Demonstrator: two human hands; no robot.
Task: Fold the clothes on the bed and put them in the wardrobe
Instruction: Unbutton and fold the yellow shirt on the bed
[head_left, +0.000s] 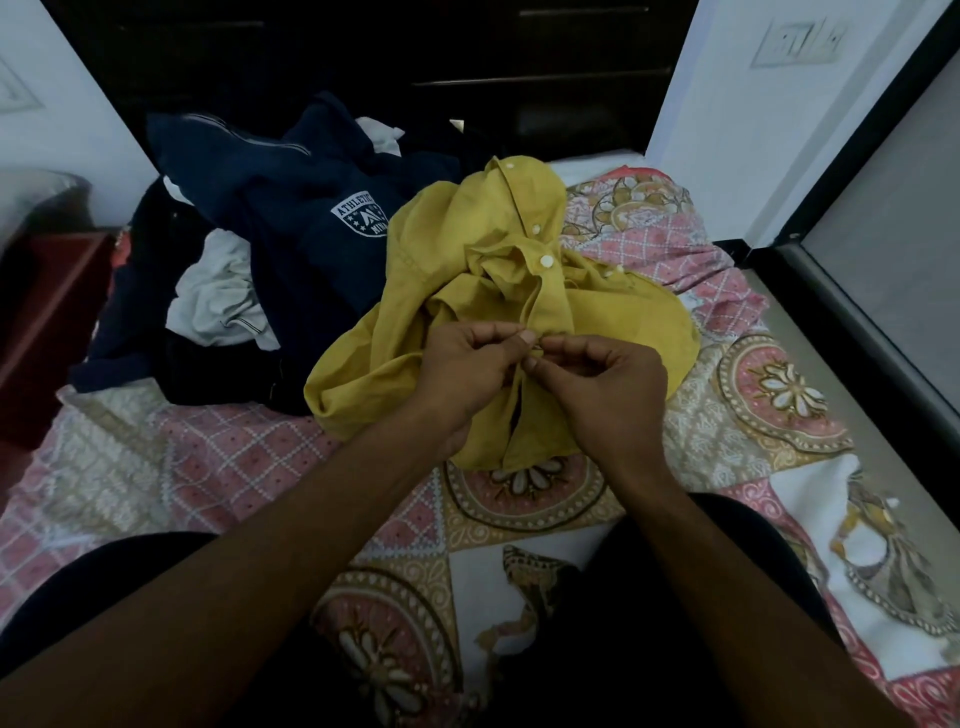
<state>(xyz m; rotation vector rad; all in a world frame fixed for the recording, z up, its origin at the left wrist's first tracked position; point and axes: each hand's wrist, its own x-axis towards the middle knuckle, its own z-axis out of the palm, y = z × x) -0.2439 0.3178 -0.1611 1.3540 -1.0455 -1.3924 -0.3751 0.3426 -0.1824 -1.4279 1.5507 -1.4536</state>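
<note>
Pinching the yellow shirt (467, 270)'s placket, left hand (462, 369) and right hand (602, 384) look mid-buttoning; next, spreading it flat on the bed (249, 457).

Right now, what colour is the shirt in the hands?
Mustard yellow shirt, best in head view.

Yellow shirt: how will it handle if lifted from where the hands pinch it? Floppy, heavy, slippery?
Likely floppy: the yellow shirt lies crumpled in soft folds, so it should drape from any pinch point. Probably light: the cloth looks thin. Unlikely to slip: left hand and right hand pinch its button strip with fingertips only.
</note>
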